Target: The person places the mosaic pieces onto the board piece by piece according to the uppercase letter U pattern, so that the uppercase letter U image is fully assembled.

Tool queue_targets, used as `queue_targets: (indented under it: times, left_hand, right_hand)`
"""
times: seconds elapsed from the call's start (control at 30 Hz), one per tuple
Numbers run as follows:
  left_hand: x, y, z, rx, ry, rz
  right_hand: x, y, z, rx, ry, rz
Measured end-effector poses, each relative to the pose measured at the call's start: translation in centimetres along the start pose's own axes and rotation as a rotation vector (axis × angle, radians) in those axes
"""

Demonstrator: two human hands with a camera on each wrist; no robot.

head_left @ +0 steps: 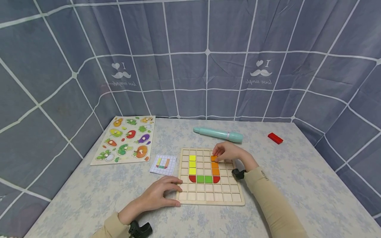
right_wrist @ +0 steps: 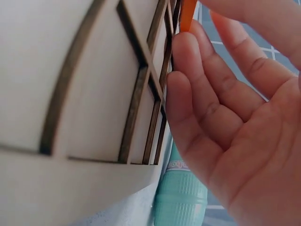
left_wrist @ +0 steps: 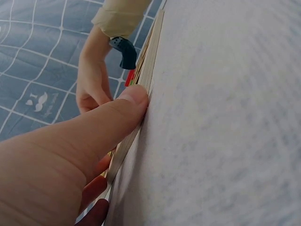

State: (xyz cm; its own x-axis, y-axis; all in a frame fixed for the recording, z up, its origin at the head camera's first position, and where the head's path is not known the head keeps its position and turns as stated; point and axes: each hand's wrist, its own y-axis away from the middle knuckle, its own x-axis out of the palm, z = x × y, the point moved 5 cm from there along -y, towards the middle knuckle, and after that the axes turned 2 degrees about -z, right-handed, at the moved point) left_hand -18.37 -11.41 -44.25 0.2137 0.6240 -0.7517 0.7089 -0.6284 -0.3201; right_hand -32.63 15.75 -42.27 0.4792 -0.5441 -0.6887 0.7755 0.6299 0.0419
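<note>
A wooden grid board lies on the table with flat coloured tiles in a U shape. Yellow tiles form the left column, green tiles the bottom, orange tiles the right column, with a rounded red tile at each lower corner. My right hand pinches an orange tile at the top of the right column; that tile stands tilted in the right wrist view. My left hand rests along the board's left edge, its thumb against the wooden side.
A small picture card with a coloured U lies left of the board. Farther left is a vegetable puzzle board. Behind the grid board lies a turquoise cylindrical tube, and a red block is at the right.
</note>
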Motion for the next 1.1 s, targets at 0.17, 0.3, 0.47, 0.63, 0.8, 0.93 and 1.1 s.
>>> queue_targets:
  times: [0.17, 0.3, 0.47, 0.63, 0.8, 0.93, 1.1]
  left_hand:
    - [0.0, 0.1, 0.1, -0.006, 0.004, 0.004]
    - [0.1, 0.1, 0.1, -0.005, 0.004, 0.002]
    - [0.1, 0.2, 0.2, -0.004, 0.002, 0.003]
    - [0.1, 0.2, 0.1, 0.009, 0.005, -0.004]
    - [0.1, 0.2, 0.0, 0.007, -0.003, 0.005]
    - [0.0, 0.1, -0.2, 0.011, -0.027, 0.013]
    - [-0.2, -0.2, -0.6, 0.016, -0.095, 0.046]
  right_hand:
    - [0.1, 0.1, 0.0, 0.019, 0.001, -0.007]
    - [0.2, 0.4, 0.2, 0.009, 0.001, -0.011]
    - [0.2, 1.3, 0.2, -0.007, -0.005, -0.024]
    - [0.2, 2.9, 0.0, 0.009, -0.004, -0.064]
    - [0.2, 5.1, 0.5, -0.012, 0.054, -0.12]
    - [0.0, 7.2, 0.8, -0.023, 0.124, -0.155]
    - [-0.2, 9.8, 0.2, 0.02, 0.22, -0.173]
